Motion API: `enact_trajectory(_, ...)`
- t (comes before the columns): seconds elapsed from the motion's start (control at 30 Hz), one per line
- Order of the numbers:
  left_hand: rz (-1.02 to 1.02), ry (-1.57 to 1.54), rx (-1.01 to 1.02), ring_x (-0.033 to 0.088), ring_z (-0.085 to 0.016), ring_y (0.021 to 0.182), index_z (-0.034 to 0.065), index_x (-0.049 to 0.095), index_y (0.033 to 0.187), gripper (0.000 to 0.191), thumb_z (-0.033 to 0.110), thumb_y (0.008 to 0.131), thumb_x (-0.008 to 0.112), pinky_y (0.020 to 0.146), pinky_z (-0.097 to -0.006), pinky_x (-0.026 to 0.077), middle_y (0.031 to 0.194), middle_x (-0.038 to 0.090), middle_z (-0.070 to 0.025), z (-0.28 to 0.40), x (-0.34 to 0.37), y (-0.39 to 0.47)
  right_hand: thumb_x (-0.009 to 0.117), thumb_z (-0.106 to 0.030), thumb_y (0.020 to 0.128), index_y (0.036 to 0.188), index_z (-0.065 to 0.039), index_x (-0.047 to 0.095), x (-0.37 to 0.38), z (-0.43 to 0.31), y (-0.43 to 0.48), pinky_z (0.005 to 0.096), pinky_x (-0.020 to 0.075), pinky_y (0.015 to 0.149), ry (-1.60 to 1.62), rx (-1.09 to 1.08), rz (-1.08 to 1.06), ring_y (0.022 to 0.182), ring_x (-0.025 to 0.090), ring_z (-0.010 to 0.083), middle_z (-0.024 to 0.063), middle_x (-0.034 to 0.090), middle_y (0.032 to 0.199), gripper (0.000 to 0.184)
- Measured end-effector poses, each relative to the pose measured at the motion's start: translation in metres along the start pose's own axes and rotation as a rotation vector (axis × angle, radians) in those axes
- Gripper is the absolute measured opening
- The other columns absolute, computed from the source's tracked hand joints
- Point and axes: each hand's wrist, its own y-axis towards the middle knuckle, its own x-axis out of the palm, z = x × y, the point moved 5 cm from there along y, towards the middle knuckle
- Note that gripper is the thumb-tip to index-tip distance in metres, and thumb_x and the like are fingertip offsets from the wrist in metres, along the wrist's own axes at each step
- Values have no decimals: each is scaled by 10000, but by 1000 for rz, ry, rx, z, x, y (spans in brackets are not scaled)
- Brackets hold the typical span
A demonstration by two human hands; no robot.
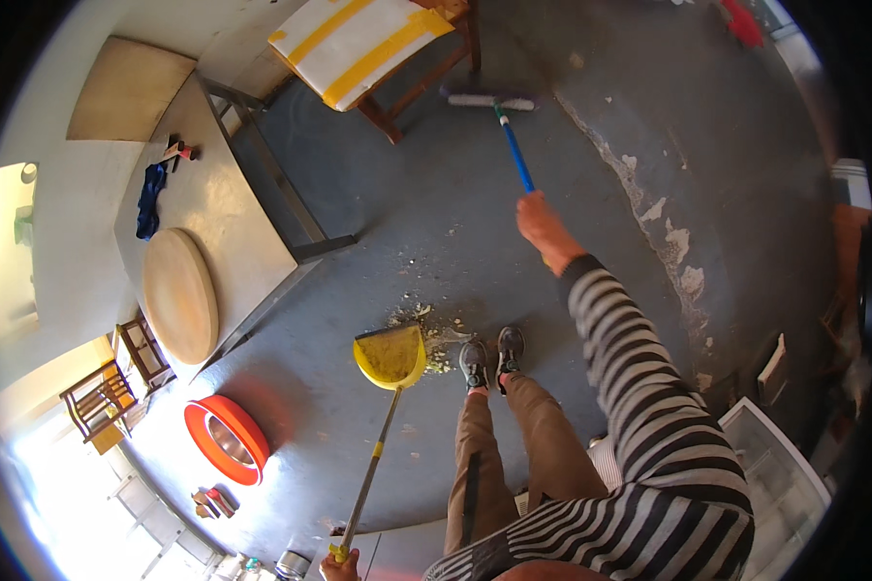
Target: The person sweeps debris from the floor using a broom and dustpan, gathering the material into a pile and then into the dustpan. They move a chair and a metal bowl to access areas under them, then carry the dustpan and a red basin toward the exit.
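My right hand (548,229) grips the blue handle of a long broom (514,149), held out ahead of me. The broom's wide head (491,101) is over the grey floor near a wooden stool and looks slightly blurred. At the bottom edge, my left hand (341,565) holds the top of a long-handled yellow dustpan (390,356). The pan rests on the floor in front of my feet, and its inside is dirty. Scattered crumbs and scraps (436,341) lie along its lip and right side, close to my shoes (474,363).
A metal table (247,269) with a round wooden board (180,296) stands at left. Below it is an orange basin (225,439). A stool topped with yellow-taped white foam (363,43) is ahead. Rough, chipped floor (654,210) runs along the right; a glass-topped cabinet (770,465) stands lower right.
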Motion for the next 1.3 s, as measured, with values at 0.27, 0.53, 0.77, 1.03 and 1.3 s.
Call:
enact_trajectory(0.27, 242, -418, 235, 425, -93, 474, 13, 524, 590, 263, 170, 668, 719, 444, -284, 366, 508, 496, -6, 81, -31, -27, 461, -69, 769, 816, 16, 514, -110, 86, -179, 463, 462, 666, 381, 221, -310, 798, 557, 420, 233, 578, 793, 111)
enact_trajectory(0.53, 216, -486, 180, 419, -74, 453, 29, 529, 640, 233, 162, 693, 713, 414, -250, 354, 535, 488, 20, 49, -55, -11, 489, -81, 758, 807, 2, 539, -35, 28, -122, 425, 472, 662, 709, 545, -144, 791, 577, 391, 242, 587, 804, 108)
enact_trajectory(0.77, 220, -288, 348, 456, -65, 496, 26, 549, 676, 196, 154, 707, 694, 457, -232, 373, 547, 509, 11, 21, -127, 38, 485, -79, 781, 826, 34, 584, 34, -136, -163, 376, 482, 643, -24, -52, -5, 776, 607, 327, 212, 600, 820, 156)
enact_trajectory(1.03, 259, 27, 565, 504, -176, 481, -28, 560, 732, 280, 213, 688, 695, 496, -333, 420, 540, 540, -101, -45, -210, 141, 465, -96, 792, 957, 60, 481, 100, -268, -331, 433, 480, 567, -138, -184, -187, 606, 599, 323, 201, 597, 724, 228)
enact_trajectory(1.3, 274, 55, 619, 558, -225, 534, -31, 574, 749, 259, 186, 673, 693, 543, -342, 445, 611, 588, -147, -91, -259, 195, 461, -89, 794, 976, 31, 487, 54, -300, -469, 443, 478, 665, 512, 285, -397, 749, 583, 396, 245, 588, 787, 220)
